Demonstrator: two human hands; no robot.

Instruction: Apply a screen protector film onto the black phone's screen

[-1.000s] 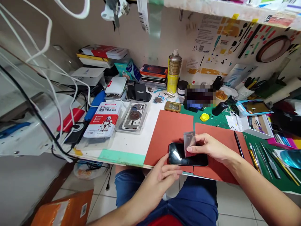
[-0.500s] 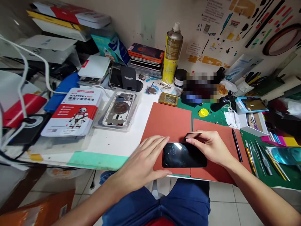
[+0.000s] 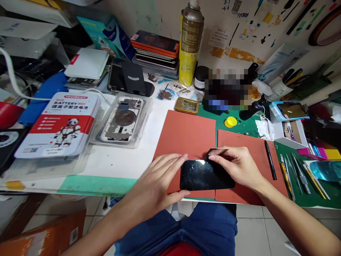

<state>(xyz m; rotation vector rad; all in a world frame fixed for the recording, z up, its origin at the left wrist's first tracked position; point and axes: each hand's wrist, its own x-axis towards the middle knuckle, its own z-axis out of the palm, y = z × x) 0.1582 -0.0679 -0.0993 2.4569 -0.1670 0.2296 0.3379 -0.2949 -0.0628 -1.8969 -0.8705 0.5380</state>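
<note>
A black smartphone (image 3: 205, 176) lies flat, its glossy screen up, across the seam of two reddish-brown mats. Around its left end reaches my left hand (image 3: 157, 176), fingers stretched and thumb apart, with fingertips at the upper left corner and thumb by the lower left one. My right hand (image 3: 239, 165) pinches a thin, dark, flat sheet-like piece (image 3: 216, 152) between thumb and fingers. That piece is tilted along the phone's far long edge; whether its edge goes into the phone's seam, I cannot tell.
A black pen (image 3: 270, 160) lies on the right mat (image 3: 255, 192), with several tweezers and slim tools (image 3: 301, 176) beyond. Left stand an opened phone body (image 3: 122, 119) in a clear tray and a battery box (image 3: 60, 124). A spray can (image 3: 190, 46) stands behind the left mat (image 3: 183, 135).
The camera view has come closer and shifted slightly right. The dark piece in my right hand is tilted a little differently along the phone's far edge. My left hand keeps nearly the same pose.
</note>
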